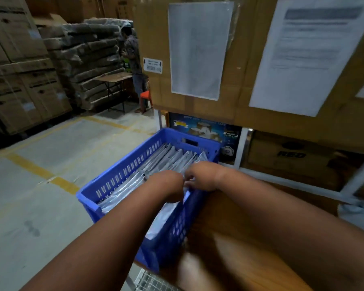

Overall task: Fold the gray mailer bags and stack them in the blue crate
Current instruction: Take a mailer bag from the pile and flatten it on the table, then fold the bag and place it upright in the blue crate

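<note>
The blue crate (122,175) stands at the left end of a wooden table, packed with several folded gray mailer bags (168,159) standing on edge in rows. Both my hands reach down into the crate near its right wall. My left hand (168,185) curls downward among the bags, its fingers hidden behind its back. My right hand (202,175) sits just beside it, fingertips pinching the top edge of a gray bag at the crate's right side. The two hands almost touch. The picture is blurred by motion.
The wooden table (229,238) runs right of the crate, with more gray bags (359,215) at its far right. Cardboard walls with papers taped on rise behind. Stacked boxes, a concrete floor with yellow lines and a standing person (135,59) lie to the left.
</note>
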Tool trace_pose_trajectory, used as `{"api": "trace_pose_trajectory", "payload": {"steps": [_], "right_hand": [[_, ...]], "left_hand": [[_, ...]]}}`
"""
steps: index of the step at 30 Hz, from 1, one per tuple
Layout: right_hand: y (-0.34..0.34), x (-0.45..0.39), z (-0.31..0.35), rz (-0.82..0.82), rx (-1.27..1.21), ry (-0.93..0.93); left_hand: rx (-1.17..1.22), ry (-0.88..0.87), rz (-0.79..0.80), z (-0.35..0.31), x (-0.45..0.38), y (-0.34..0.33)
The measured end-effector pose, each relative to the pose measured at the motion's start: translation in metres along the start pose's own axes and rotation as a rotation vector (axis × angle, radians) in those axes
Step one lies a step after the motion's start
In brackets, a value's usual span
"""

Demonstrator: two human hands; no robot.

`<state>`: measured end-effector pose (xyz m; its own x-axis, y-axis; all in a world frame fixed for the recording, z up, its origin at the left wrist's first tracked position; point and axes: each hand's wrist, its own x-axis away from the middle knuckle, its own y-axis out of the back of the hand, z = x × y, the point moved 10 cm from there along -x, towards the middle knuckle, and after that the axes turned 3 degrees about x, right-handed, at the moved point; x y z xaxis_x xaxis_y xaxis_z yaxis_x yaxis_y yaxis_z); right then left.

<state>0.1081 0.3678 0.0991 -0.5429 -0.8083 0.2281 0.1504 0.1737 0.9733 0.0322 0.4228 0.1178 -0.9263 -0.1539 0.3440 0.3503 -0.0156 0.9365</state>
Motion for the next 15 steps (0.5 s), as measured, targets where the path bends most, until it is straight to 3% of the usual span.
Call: {"api": "trace_pose_trajectory", "payload": {"steps": [7, 15], "right_hand": [[0.003, 0.140, -0.090, -0.155, -0.097, -0.173], [-0.083, 0.324, -0.214, -0.113, -0.105, -0.557]], "left_hand": [[-0.072, -0.227, -0.211, -0.156, -0.013, 0.038], [-0.074, -0.528, -0.161, -0.369, -0.003, 0.004]]}}
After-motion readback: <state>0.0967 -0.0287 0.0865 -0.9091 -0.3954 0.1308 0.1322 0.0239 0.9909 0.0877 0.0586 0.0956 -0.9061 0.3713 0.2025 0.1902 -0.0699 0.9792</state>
